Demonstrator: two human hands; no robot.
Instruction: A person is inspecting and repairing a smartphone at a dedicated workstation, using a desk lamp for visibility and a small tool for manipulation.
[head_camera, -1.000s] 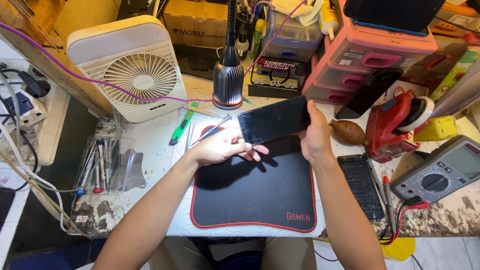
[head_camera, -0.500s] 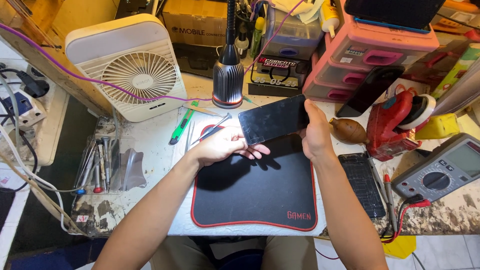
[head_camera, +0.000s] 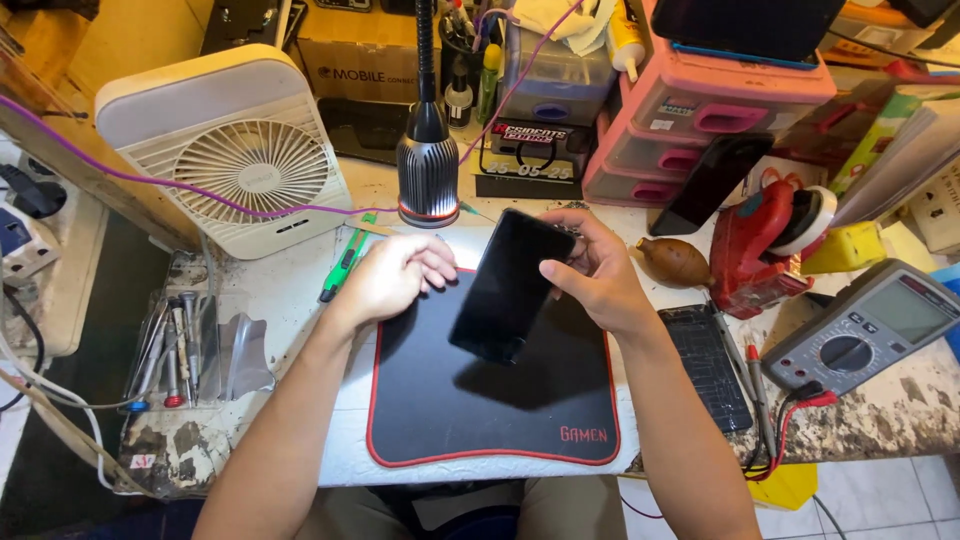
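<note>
My right hand (head_camera: 603, 278) grips a black phone (head_camera: 508, 287) by its upper right edge. The phone hangs tilted, long side running down-left, dark face toward me, above a black mat with a red border (head_camera: 480, 415). My left hand (head_camera: 392, 275) hovers just left of the phone with its fingers curled in. The fingertips sit close to the phone's left edge but apart from it, and I see nothing in that hand. A black gooseneck lamp (head_camera: 427, 165) shines down right behind both hands.
A white desk fan (head_camera: 235, 170) stands back left; screwdrivers and tweezers (head_camera: 180, 350) lie at the left edge, a green cutter (head_camera: 340, 265) nearer. Right of the mat: a flat cracked screen (head_camera: 705, 365), brown blower bulb (head_camera: 675, 262), red tool (head_camera: 760, 245), grey multimeter (head_camera: 860, 330). Pink drawers (head_camera: 700, 110) stand behind.
The phone has turned from lying crosswise to hanging lengthwise and come lower over the mat. My left hand has let go of it and curled in beside it.
</note>
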